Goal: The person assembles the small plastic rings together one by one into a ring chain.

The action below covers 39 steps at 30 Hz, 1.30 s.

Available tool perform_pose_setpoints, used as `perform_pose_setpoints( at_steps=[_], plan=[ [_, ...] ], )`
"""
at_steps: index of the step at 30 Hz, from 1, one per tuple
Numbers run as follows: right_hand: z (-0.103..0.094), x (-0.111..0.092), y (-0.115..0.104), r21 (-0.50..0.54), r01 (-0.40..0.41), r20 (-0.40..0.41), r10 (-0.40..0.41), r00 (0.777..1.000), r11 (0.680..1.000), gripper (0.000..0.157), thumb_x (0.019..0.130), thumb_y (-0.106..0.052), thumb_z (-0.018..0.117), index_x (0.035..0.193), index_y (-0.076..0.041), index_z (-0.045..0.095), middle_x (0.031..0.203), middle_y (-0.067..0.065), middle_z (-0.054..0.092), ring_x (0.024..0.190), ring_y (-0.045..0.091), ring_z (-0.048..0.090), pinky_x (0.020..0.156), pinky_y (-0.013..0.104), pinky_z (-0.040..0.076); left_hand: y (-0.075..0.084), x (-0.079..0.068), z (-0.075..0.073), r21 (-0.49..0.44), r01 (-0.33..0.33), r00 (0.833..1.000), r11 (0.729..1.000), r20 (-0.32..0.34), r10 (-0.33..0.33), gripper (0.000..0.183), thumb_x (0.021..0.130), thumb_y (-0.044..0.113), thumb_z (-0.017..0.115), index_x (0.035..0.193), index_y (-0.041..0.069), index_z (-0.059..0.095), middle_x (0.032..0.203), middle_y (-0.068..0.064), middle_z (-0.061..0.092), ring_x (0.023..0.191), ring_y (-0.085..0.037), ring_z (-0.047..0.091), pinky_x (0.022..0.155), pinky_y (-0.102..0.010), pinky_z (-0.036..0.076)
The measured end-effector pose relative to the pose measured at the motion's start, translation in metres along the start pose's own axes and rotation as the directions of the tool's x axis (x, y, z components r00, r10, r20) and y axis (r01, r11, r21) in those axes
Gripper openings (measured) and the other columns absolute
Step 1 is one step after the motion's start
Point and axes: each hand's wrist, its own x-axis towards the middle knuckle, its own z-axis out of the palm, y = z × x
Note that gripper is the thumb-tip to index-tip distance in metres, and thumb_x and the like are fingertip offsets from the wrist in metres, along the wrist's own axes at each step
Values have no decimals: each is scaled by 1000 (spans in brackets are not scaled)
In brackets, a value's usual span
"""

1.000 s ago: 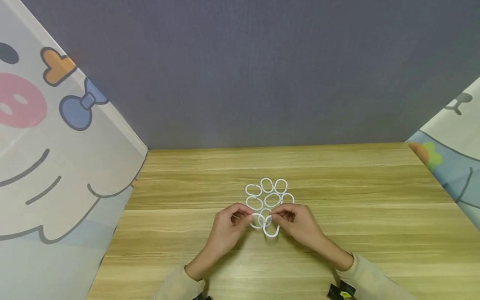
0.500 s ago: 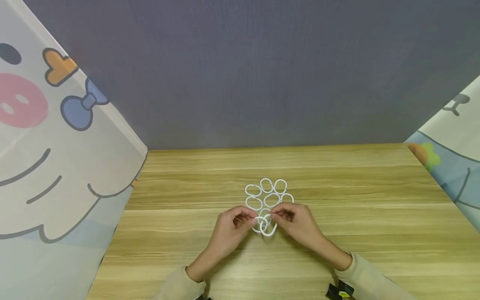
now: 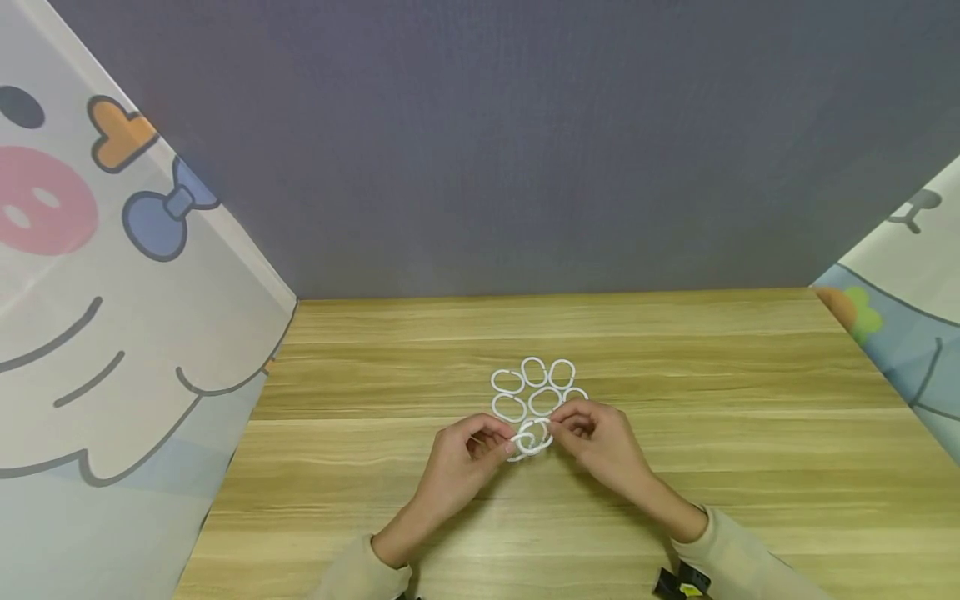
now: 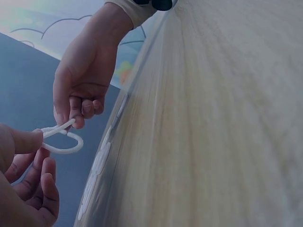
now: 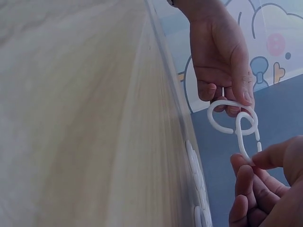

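Note:
My left hand [image 3: 467, 460] pinches an open-ended white oval ring, like a plastic shower curtain ring [image 5: 210, 115], between thumb and fingertips. A second ring of the same kind [image 5: 241, 143] is pinched by my right hand [image 3: 602, 442]. The two rings cross and look hooked through each other in the right wrist view, where a gap shows in each. Both are held up off the wooden table [image 3: 360, 350]. Fingertips cover part of each ring.
Several more white rings [image 3: 508, 394] lie in a cluster on the table just beyond the hands. A grey panel [image 3: 525, 167] stands behind the table, with cartoon-printed panels [image 3: 187, 333] at the sides.
The ring in my right hand has swung up from hanging towards me to lying flatter across the other. My left hand has shifted slightly right, bringing the rings into closer overlap.

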Motion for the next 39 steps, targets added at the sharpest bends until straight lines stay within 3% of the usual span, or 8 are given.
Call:
perform_pose_setpoints(
  at_steps=[5, 10, 18, 31, 39],
  plan=[
    [0, -1, -2, 35, -18, -27, 19, 999, 999, 9, 95, 6, 81, 94, -2, 77, 79, 7, 76, 65, 4, 59, 56, 21, 47, 1, 0, 0, 9, -3, 1000, 1000, -1, 3, 11, 95, 6, 87, 101, 13, 80, 90, 4, 74, 83, -9, 67, 71, -21, 53],
    [1, -2, -2, 51, 5, -61, -2, 998, 999, 8, 96, 5, 81, 95, -2, 77, 82, 4, 74, 70, 5, 60, 61, 21, 50, 1, -1, 0, 20, -7, 1000, 1000, 4, 7, 13, 94, 6, 88, 101, 13, 79, 90, 4, 74, 82, -8, 66, 71, -22, 53],
    [2, -3, -4, 85, 7, -85, 0, 996, 996, 7, 96, 6, 80, 97, 0, 77, 85, 4, 73, 74, 7, 63, 65, 21, 53, -3, -1, 0, -42, 10, 1000, 999, -6, -10, 19, 93, 6, 89, 105, 6, 73, 95, -2, 74, 85, -11, 66, 73, -21, 51],
    [2, -5, -6, 134, 13, -55, -6, 998, 991, 6, 95, 7, 80, 98, 2, 77, 84, 4, 72, 70, 6, 62, 61, 21, 54, -1, -1, -1, -36, -7, 1000, 999, -20, 7, 18, 95, 9, 88, 108, 9, 76, 96, -1, 76, 87, -10, 67, 72, -21, 52],
    [2, -5, -5, 145, 33, -49, -26, 998, 989, 7, 94, 8, 81, 98, 3, 77, 84, 7, 73, 72, 6, 63, 60, 21, 53, 2, 0, -2, -85, 32, 998, 996, -58, -37, 12, 100, 10, 83, 111, 7, 79, 100, -3, 77, 93, -14, 69, 77, -21, 53]
  ],
)
